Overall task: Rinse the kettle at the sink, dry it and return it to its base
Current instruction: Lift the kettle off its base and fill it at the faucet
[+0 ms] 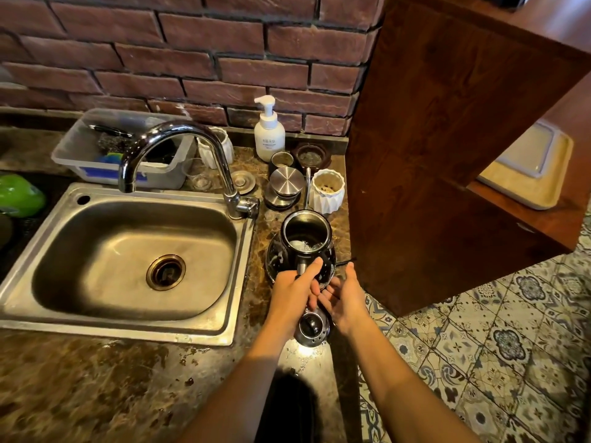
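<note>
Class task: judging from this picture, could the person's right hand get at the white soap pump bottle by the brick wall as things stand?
Probably yes. The right hand looks free beside the kettle, while the soap pump bottle stands behind it. Steel canisters and a white ribbed cup lie between, so it must reach over them.

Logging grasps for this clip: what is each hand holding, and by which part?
The left hand grips the kettle by its handle. The right hand is beside it; whether it holds anything cannot be told.
</note>
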The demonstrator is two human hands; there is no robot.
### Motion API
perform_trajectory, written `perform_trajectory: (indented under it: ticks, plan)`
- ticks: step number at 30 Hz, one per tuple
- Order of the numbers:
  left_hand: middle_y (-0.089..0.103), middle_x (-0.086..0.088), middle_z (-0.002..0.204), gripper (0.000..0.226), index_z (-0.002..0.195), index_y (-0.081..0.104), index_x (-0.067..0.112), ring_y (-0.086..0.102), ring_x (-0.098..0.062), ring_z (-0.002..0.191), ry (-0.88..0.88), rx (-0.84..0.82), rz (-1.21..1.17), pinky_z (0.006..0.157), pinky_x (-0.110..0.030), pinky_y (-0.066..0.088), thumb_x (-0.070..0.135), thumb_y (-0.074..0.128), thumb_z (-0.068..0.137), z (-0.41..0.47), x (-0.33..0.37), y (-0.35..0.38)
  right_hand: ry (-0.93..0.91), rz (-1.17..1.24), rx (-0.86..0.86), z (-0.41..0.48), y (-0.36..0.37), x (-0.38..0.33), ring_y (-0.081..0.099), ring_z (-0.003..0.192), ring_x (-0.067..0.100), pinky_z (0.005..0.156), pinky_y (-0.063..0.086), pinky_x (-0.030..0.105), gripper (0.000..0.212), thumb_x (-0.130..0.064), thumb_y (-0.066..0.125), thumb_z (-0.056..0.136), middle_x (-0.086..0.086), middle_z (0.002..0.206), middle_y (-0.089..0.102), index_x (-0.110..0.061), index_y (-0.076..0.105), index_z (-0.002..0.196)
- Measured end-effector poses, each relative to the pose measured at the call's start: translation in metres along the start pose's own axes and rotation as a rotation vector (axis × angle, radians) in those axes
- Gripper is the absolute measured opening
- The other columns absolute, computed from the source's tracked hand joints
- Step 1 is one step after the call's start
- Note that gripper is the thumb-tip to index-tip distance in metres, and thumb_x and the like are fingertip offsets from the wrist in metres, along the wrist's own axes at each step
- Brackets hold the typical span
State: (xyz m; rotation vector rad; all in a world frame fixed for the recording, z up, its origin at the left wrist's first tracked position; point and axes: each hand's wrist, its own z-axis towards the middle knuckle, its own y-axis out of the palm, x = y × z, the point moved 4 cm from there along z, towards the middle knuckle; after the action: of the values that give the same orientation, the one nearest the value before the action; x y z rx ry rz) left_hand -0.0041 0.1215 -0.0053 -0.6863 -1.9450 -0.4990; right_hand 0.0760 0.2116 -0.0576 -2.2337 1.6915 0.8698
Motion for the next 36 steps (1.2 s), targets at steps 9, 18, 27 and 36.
perform_trajectory:
  ticks: [9, 18, 27, 36]
  plan:
    - [0.043, 0.01, 0.042, 0.05, 0.048, 0.052, 0.022, 0.038, -0.006, 0.038, 0.087, 0.022, 0.027, 0.044, -0.019, 0.033, 0.025, 0.061, 0.097, 0.003, 0.005, 0.0, -0.005, 0.005, -0.008, -0.001, 0.0, -0.005, 0.066, 0.087, 0.019, 0.085, 0.054, 0.031, 0.064, -0.062, 0.035, 0.099, 0.01, 0.092, 0.07, -0.008, 0.069, 0.095]
    - [0.043, 0.008, 0.042, 0.051, 0.048, 0.051, 0.022, 0.039, -0.009, 0.04, 0.23, 0.003, 0.014, 0.045, -0.02, 0.034, 0.018, 0.061, 0.098, -0.014, 0.031, -0.006, -0.009, 0.166, -0.041, -0.019, 0.006, -0.012, 0.064, 0.116, 0.032, 0.11, 0.046, 0.043, 0.074, -0.063, 0.038, 0.098, 0.022, 0.123, 0.068, 0.001, 0.062, 0.126]
    - [0.045, 0.008, 0.043, 0.051, 0.048, 0.053, 0.023, 0.041, -0.009, 0.043, 0.295, -0.051, 0.009, 0.048, -0.023, 0.035, 0.022, 0.06, 0.098, -0.045, 0.046, -0.045, -0.043, 0.233, -0.049, -0.064, 0.034, 0.007, 0.063, 0.118, 0.032, 0.11, 0.045, 0.043, 0.067, -0.058, 0.039, 0.1, 0.021, 0.123, 0.066, -0.001, 0.06, 0.126]
    - [0.047, 0.008, 0.038, 0.057, 0.041, 0.053, 0.024, 0.043, -0.004, 0.041, 0.373, -0.113, 0.037, 0.049, -0.019, 0.036, 0.019, 0.059, 0.098, -0.089, 0.049, -0.111, -0.053, 0.334, -0.031, -0.119, 0.075, 0.059, 0.065, 0.098, 0.029, 0.102, 0.049, 0.042, 0.056, -0.054, 0.041, 0.101, 0.02, 0.106, 0.066, -0.002, 0.063, 0.101]
